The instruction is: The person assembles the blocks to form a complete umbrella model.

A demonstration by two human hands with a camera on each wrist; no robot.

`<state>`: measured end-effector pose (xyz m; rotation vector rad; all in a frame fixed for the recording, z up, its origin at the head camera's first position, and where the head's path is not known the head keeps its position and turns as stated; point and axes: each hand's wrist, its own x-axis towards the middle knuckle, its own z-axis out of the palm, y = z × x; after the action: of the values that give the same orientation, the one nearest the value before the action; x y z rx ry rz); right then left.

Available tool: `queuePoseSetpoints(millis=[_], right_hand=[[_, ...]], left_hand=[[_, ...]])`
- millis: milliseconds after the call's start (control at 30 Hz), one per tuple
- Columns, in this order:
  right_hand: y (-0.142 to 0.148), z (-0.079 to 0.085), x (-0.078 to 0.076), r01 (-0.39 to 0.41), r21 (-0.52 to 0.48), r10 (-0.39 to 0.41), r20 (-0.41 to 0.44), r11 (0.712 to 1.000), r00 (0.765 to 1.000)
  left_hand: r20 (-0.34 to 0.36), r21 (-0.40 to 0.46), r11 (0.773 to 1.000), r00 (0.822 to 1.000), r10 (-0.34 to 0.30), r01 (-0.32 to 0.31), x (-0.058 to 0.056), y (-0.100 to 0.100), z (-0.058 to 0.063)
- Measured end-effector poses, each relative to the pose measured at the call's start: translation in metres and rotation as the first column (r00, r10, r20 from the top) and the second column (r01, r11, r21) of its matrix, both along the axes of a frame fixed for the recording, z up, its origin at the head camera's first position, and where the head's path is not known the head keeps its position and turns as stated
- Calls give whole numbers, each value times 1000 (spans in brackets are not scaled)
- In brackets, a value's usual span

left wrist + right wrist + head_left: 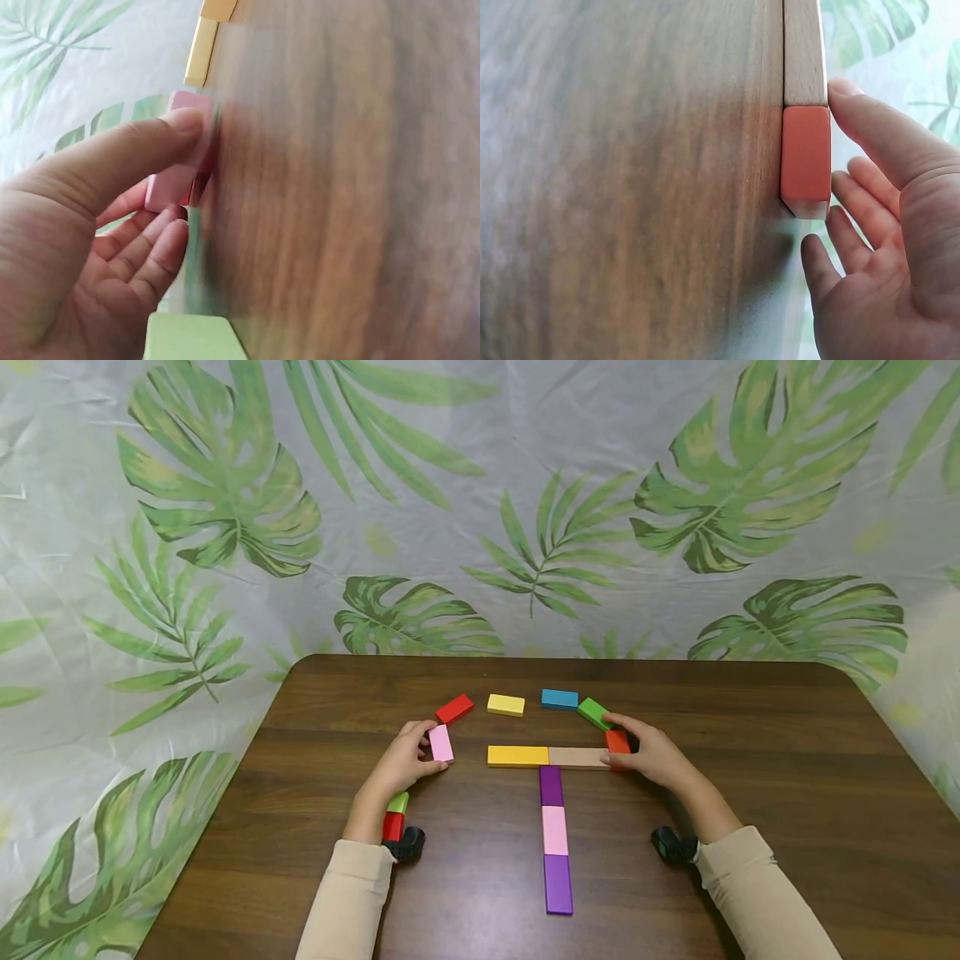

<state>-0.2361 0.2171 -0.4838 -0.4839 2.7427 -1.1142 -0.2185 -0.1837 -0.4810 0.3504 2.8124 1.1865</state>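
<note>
My left hand pinches a pink block, its thumb across the near face in the left wrist view and the other fingers behind and below. A red block lies just beyond the pink one. My right hand is around an orange-red block. In the right wrist view the thumb lies along the upper edge, off the near face of the orange-red block, and the fingers spread loosely past its end. A green block sits by the right index fingertip. A tan block abuts the orange-red one.
A yellow-orange block continues the tan row. Below it run purple, pink and violet blocks. Yellow and blue blocks lie behind. Light green and red blocks are beside the left wrist.
</note>
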Motion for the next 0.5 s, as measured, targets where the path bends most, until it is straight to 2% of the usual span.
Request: queuePoseSetpoints(millis=[167, 333, 500], right_hand=[[0, 1, 1, 3, -1, -3, 0, 1000, 1000], [0, 1, 1, 5, 3, -5, 2, 1000, 1000], [0, 0, 1, 5, -1, -5, -2, 1000, 1000]], left_hand=[[-35, -18, 1000, 999, -24, 24, 1, 4, 4], [-42, -54, 996, 997, -67, 65, 3, 12, 10], [-37, -72, 992, 993, -110, 107, 3, 20, 11]])
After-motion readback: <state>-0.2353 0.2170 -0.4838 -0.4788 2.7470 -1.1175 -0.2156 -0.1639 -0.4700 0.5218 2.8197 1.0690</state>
